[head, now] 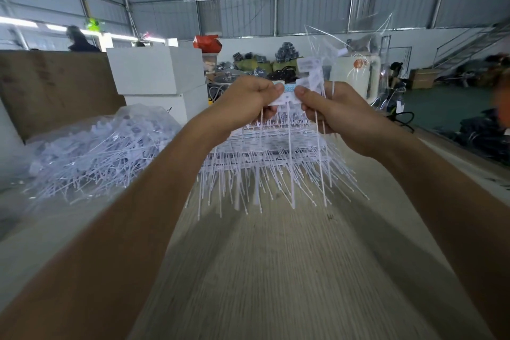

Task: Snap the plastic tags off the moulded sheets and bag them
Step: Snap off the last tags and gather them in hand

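- Pale wood-grain table [276, 270] fills the lower part of the view, blurred, with both bare forearms reaching across it.
- Clear plastic bag [91, 146] lies on the table at the left, heaped with loose white tags [110, 154] whose thin stems cross in all directions.
- White moulded sheets [276, 152] are stacked on the table beyond the hands, in the middle; rows of thin white stems fan out from the stack toward the camera, each ending in a small knob.
- White boxes [157, 74] stand stacked behind the bag, with a brown board [55, 85] to their left.
- The left hand [245, 102] is raised above the stack, its fingers curled and its thumb pinching the left end of a strip of tags [288, 98].
- The right hand [334, 113] faces it, fingers curled, thumb pinching the strip's right end; several long stems also run through this fist.
- That strip is white with a pale blue band along the top; its stems hang straight down over the stack.
- A crumpled clear film [345, 44] with small white labels rises above the right hand; what holds it up cannot be told.
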Demonstrator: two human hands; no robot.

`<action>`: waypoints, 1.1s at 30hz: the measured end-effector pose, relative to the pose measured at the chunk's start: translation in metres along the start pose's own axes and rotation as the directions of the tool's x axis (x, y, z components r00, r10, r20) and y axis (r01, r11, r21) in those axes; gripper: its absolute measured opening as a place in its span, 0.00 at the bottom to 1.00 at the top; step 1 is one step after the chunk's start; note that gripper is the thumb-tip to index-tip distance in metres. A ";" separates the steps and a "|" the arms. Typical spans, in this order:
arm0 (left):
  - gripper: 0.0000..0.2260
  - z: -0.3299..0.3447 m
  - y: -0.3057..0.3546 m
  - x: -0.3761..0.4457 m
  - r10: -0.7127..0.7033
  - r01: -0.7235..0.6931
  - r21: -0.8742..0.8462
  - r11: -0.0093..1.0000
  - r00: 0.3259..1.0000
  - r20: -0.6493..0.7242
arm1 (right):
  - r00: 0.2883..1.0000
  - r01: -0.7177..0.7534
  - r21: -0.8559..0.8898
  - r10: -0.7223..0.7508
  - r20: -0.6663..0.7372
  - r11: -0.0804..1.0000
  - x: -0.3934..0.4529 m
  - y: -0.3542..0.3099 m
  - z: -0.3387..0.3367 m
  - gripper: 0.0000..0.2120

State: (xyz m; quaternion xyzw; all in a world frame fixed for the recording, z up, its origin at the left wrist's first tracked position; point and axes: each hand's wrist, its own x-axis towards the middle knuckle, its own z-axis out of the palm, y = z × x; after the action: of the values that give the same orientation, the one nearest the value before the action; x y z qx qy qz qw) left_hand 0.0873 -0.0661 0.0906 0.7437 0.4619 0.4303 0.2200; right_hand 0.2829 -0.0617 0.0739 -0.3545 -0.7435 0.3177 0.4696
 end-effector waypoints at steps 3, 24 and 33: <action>0.16 0.001 0.001 0.004 -0.110 0.105 -0.155 0.982 0.994 -0.022 | 0.992 0.122 -0.173 -0.128 -0.024 0.977 0.000 -0.010 0.006 0.13; 0.15 -0.010 0.015 -0.008 -0.027 0.037 -0.021 0.999 0.936 0.350 | 0.869 -0.012 -0.190 -0.083 -0.487 0.982 0.012 0.012 -0.023 0.09; 0.12 -0.012 0.006 -0.006 0.016 -0.019 0.007 1.000 0.953 0.303 | 0.932 -0.023 -0.422 -0.134 -0.337 0.906 0.011 0.024 -0.022 0.16</action>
State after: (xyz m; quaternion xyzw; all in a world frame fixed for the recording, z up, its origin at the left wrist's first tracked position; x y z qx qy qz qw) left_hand 0.0790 -0.0750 0.0993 0.8061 0.4181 0.3109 0.2807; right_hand 0.3050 -0.0361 0.0679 -0.4771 -0.7060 0.0673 0.5190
